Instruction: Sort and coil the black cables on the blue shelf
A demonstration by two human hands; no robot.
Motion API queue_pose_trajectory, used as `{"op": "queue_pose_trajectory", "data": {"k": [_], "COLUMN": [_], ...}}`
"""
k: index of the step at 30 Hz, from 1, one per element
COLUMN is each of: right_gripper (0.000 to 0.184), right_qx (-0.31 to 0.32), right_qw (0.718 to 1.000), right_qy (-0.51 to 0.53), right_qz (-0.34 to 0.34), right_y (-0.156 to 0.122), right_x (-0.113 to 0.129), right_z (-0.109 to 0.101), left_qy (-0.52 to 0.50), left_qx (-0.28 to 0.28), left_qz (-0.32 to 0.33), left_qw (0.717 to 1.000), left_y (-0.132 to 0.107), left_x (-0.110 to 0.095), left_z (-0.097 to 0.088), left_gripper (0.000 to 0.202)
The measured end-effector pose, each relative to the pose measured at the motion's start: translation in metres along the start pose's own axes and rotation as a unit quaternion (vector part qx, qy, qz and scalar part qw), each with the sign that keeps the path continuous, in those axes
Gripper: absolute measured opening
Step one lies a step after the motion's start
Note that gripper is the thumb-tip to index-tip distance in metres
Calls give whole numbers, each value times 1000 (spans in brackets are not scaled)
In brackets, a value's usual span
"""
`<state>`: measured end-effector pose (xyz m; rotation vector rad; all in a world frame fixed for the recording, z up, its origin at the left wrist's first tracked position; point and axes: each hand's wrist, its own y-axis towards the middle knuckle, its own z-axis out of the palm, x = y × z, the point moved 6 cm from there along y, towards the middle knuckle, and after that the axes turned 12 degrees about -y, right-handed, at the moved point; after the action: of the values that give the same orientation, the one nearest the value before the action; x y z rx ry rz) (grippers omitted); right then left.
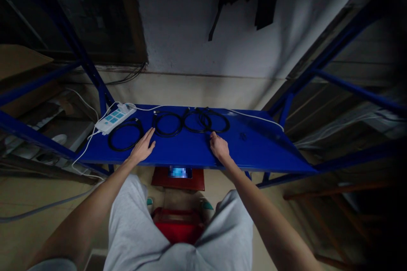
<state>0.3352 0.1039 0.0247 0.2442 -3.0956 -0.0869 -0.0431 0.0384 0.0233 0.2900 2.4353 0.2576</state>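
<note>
Holding the left hand (143, 148) open and empty at the blue surface (181, 150), with fingers straight between the leftmost black coil (110, 142) and the second coil (168, 136), curled the right hand (219, 145) nearly closed beside the overlapping third coil (184, 122) and fourth coil (228, 124), but could not tell whether gripping anything. Saw the four lying in a row, with a white power strip (111, 122) beside the leftmost and a lit phone (179, 172) below the near edge.

Left fingers (149, 135) extended, right fingers (214, 136) curled
</note>
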Motion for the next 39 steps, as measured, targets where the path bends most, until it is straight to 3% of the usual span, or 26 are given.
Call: {"op": "queue_pose_trajectory", "data": {"k": [17, 39], "right_gripper": [25, 25], "right_qx": [6, 16], "right_qw": [999, 999], "right_qy": [-40, -30], "right_qz": [7, 13], "right_y": [-2, -1], "right_x": [4, 4], "right_z": [-3, -4], "left_qy": [15, 50], "left_qx": [-16, 11], "left_qz": [4, -24], "left_qw": [1000, 998], "left_y": [2, 5], "left_x": [11, 13], "left_z": [5, 6], "left_gripper": [62, 56]}}
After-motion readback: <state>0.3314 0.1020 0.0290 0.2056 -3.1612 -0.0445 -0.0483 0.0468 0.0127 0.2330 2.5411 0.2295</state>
